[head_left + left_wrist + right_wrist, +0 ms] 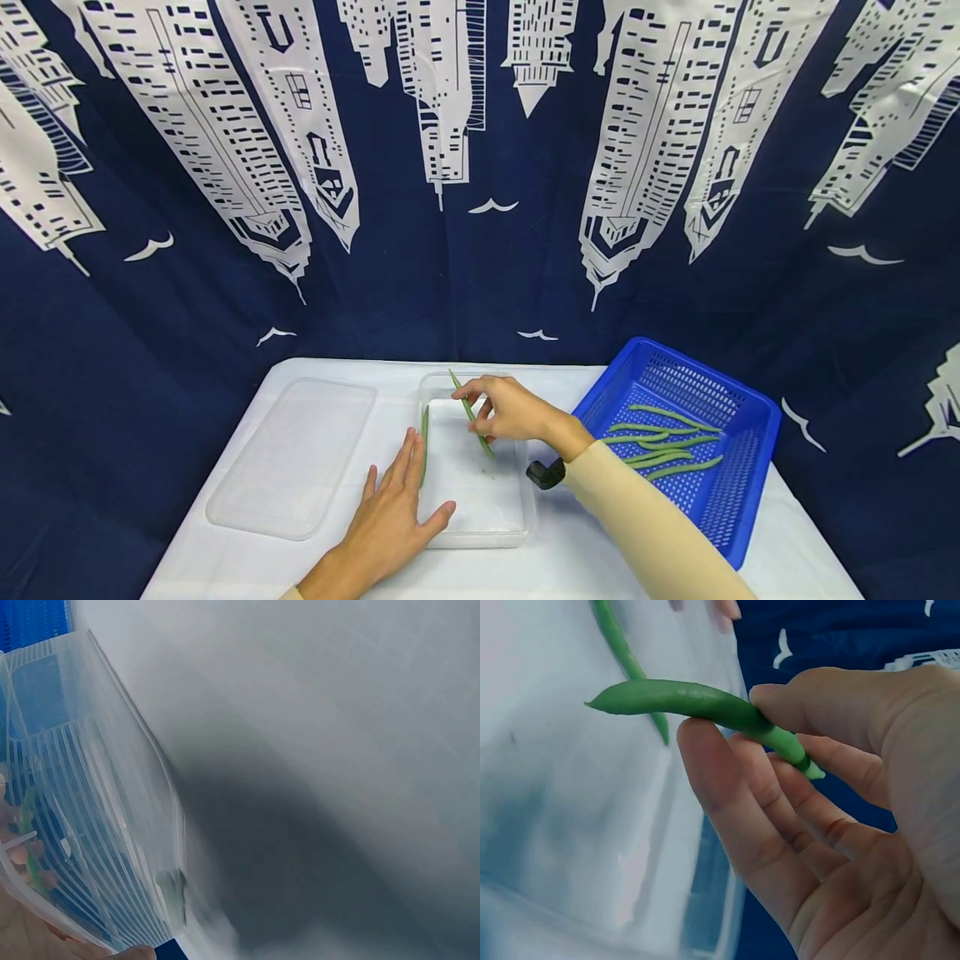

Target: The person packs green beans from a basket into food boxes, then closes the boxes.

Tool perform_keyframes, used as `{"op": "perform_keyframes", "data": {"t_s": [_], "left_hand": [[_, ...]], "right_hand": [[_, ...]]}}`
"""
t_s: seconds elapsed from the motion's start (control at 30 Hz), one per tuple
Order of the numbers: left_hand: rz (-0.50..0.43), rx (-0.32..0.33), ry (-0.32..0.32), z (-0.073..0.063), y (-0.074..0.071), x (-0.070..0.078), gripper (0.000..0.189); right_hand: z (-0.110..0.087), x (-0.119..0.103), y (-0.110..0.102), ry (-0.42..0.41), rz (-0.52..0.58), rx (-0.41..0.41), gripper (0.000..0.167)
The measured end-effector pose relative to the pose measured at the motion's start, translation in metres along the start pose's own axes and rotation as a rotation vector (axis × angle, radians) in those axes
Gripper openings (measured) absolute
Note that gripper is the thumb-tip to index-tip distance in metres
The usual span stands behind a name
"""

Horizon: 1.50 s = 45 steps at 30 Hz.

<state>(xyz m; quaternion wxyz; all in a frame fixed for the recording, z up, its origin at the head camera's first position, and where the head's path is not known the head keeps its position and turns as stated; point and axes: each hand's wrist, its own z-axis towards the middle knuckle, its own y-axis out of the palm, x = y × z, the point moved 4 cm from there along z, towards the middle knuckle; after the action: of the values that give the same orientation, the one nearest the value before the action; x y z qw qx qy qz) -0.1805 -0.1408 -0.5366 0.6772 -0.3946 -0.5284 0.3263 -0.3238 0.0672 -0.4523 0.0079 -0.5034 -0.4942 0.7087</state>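
Note:
Between thumb and fingers, my right hand point(513, 410) pinches a green bean point(667, 697) above a clear plastic container point(480, 504). Another green bean point(425, 446) lies lengthwise along the container's left side. My left hand point(390, 518) lies at the container's near left side, fingers extended and thumb spread over the rim. In the left wrist view the container's ribbed wall point(127, 802) fills the left part, with only a bit of the left hand point(30, 930) showing at the lower corner.
On the right stands a blue perforated basket point(753, 467) holding several green beans point(663, 446). A flat translucent lid point(292, 458) lies on the white table point(240, 567) at left. Behind the table hangs a dark blue cloth point(465, 275) with white building prints.

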Motion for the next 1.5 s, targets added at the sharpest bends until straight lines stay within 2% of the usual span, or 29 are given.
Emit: {"op": "perform_keyframes", "data": {"t_s": [0.4, 0.73, 1.17, 1.5], "left_hand": [[0.006, 0.011, -0.002, 0.001, -0.001, 0.001, 0.109], [0.002, 0.008, 0.005, 0.001, 0.0, 0.0, 0.112], [-0.014, -0.004, 0.0, 0.001, 0.001, 0.002, 0.113], [-0.001, 0.02, 0.001, 0.0, 0.0, 0.001, 0.111]], "right_hand": [[0.019, 0.01, 0.041, 0.111, 0.112, -0.058, 0.061], [0.027, 0.011, 0.057, 0.16, 0.095, -0.042, 0.063], [0.031, 0.015, 0.068, 0.168, 0.084, -0.014, 0.064], [0.024, 0.01, 0.062, 0.148, 0.023, 0.005, 0.056]]}}
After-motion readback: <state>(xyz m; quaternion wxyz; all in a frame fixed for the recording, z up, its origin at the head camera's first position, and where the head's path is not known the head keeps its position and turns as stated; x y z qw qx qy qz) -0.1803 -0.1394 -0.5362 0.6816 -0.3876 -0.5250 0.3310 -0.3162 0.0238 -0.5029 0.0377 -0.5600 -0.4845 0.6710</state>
